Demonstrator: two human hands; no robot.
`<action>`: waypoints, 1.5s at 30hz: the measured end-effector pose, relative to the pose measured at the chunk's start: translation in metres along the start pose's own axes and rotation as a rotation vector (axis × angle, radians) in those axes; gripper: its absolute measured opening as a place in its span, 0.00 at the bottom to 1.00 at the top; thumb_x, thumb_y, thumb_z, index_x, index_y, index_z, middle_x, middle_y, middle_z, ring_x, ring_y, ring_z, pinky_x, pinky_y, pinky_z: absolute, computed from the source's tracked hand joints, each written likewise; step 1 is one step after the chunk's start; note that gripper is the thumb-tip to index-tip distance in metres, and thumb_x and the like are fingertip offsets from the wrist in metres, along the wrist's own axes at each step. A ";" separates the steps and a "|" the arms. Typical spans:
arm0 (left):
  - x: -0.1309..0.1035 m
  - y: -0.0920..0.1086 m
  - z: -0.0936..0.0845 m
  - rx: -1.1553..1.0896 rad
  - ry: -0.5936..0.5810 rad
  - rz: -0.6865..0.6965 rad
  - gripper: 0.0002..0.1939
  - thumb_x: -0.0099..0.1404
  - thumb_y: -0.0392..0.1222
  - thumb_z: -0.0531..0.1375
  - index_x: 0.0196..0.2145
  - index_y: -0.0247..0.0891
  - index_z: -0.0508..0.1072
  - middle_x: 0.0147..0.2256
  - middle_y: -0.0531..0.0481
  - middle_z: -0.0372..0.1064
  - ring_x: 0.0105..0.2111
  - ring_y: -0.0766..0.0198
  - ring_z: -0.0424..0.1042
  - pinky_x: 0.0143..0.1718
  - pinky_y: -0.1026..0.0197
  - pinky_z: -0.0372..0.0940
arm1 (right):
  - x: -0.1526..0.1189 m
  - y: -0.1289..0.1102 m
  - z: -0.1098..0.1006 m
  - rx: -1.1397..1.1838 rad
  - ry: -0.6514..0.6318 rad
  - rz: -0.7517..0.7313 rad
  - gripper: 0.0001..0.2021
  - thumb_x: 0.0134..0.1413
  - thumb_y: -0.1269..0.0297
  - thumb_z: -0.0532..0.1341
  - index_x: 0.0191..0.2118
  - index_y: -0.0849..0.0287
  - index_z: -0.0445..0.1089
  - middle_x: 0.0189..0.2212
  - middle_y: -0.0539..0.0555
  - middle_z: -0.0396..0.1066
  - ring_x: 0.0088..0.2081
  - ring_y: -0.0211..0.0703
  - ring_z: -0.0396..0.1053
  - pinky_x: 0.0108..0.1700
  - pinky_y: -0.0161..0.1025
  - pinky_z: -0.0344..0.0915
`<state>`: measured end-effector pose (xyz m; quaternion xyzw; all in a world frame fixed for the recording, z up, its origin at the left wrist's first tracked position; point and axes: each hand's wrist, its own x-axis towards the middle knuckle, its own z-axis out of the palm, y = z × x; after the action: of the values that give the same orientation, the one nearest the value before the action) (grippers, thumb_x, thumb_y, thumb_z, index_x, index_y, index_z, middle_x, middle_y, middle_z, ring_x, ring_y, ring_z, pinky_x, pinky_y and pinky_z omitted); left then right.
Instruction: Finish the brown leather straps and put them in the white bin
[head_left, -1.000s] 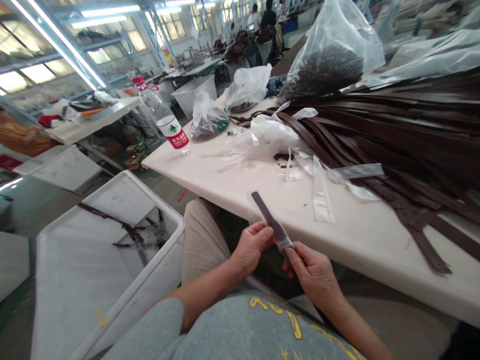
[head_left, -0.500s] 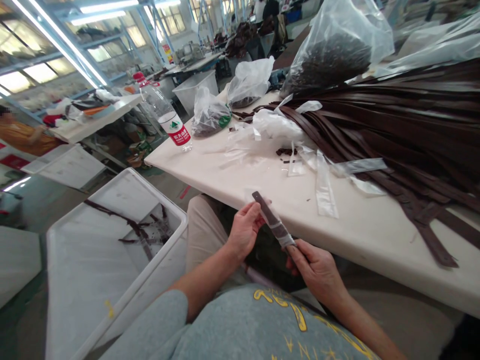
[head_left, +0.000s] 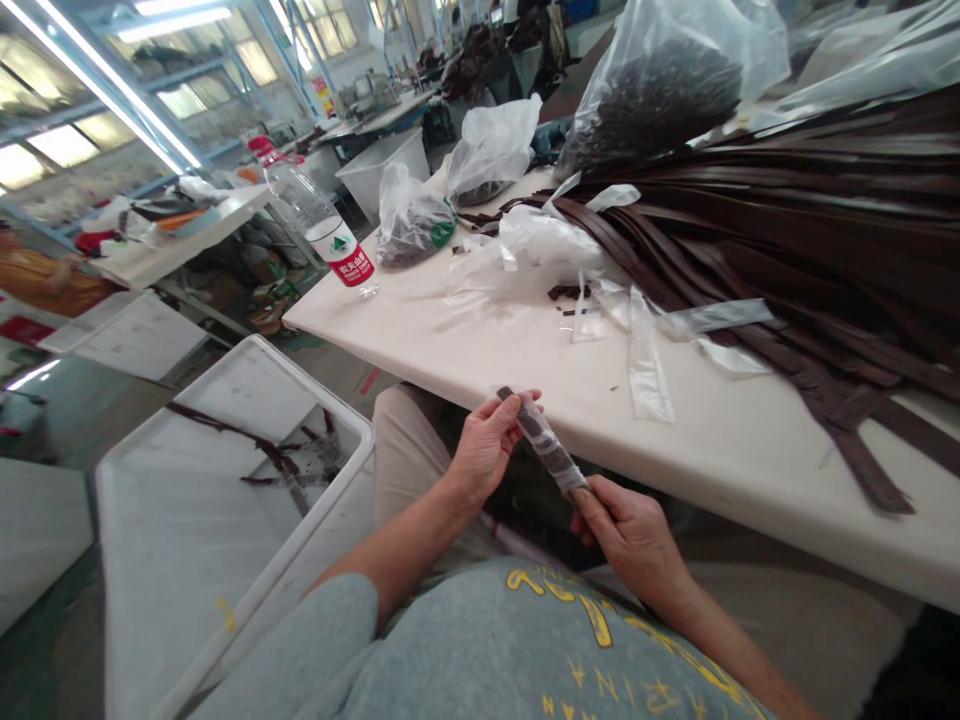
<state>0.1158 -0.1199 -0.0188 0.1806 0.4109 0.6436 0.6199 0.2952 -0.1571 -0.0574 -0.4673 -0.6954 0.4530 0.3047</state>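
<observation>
Between my two hands a dark brown leather strap (head_left: 505,393) slants down to the right, with a clear plastic sleeve (head_left: 551,450) around its end. My left hand (head_left: 486,440) pinches the upper end of the strap and sleeve between thumb and fingers. Lower down, my right hand (head_left: 630,530) is closed around the strap just below the sleeve. Both hands are over my lap, at the near edge of the table (head_left: 465,350). The rest of the strap beyond my right hand is hidden.
Many brown straps (head_left: 787,230) lie heaped on the table's right. Loose plastic strips (head_left: 649,365) and a crumpled plastic pile (head_left: 547,245) are nearer. A water bottle (head_left: 330,230) and filled plastic bags (head_left: 409,220) stand behind. A white bin (head_left: 187,520) with straps is at left.
The plastic sleeve has moved up the strap and covers more of its upper end. My left hand now grips nearer the tip; my right hand has stayed about the same.
</observation>
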 end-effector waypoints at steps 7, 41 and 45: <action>-0.002 -0.017 -0.011 0.017 0.057 -0.082 0.21 0.45 0.49 0.76 0.32 0.32 0.80 0.31 0.48 0.78 0.31 0.66 0.75 0.35 0.65 0.68 | -0.004 -0.002 0.001 0.082 -0.067 0.015 0.22 0.67 0.49 0.52 0.26 0.57 0.65 0.20 0.49 0.69 0.20 0.37 0.66 0.25 0.33 0.62; -0.022 -0.037 -0.006 0.102 -0.020 -0.205 0.22 0.45 0.51 0.76 0.31 0.31 0.80 0.28 0.47 0.76 0.25 0.68 0.71 0.29 0.66 0.65 | 0.007 -0.008 0.007 0.130 -0.001 -0.001 0.20 0.68 0.53 0.52 0.26 0.57 0.64 0.19 0.47 0.68 0.18 0.36 0.65 0.24 0.33 0.60; -0.011 -0.024 -0.003 0.059 -0.049 -0.157 0.23 0.47 0.52 0.75 0.34 0.31 0.81 0.33 0.46 0.78 0.27 0.68 0.72 0.31 0.66 0.66 | 0.006 -0.003 0.004 0.068 -0.003 -0.005 0.20 0.67 0.52 0.52 0.26 0.57 0.65 0.19 0.47 0.68 0.19 0.36 0.65 0.25 0.34 0.60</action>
<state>0.1309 -0.1343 -0.0360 0.1815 0.4274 0.5761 0.6727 0.2882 -0.1539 -0.0564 -0.4544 -0.6813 0.4763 0.3202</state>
